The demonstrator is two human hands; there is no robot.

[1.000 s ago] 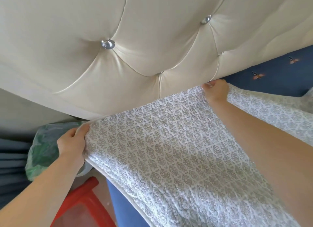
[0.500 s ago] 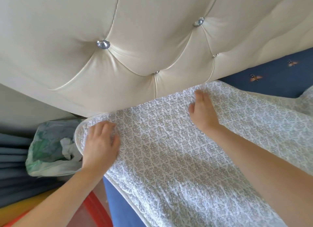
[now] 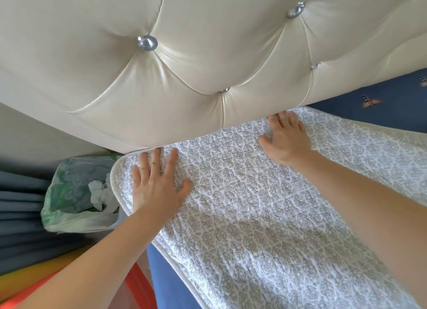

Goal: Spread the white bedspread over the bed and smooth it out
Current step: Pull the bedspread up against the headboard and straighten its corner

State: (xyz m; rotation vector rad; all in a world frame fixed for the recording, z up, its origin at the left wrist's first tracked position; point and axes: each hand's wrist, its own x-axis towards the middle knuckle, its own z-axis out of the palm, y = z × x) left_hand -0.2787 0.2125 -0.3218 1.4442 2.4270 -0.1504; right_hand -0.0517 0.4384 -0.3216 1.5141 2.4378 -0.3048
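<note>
- left hand [image 3: 159, 186]: flat, fingers straight and spread, palm down on bedspread [image 3: 265, 216] near its rounded corner, centre-left of frame
- right hand [image 3: 286, 140]: flat too, fingers straight, pressing bedspread at its top edge, fingertips touching the headboard [image 3: 184, 66]
- bedspread: white with grey print, runs from centre to lower right, top edge butted against headboard
- blue sheet [image 3: 381, 96] exposed at right, and below the bedspread's left edge
- green-white plastic bag [image 3: 76, 193] just left of the corner; folded blue fabric [image 3: 18, 216] far left

Bedspread [image 3: 265, 216] cut off bottom & right; 2 forearms too.
</note>
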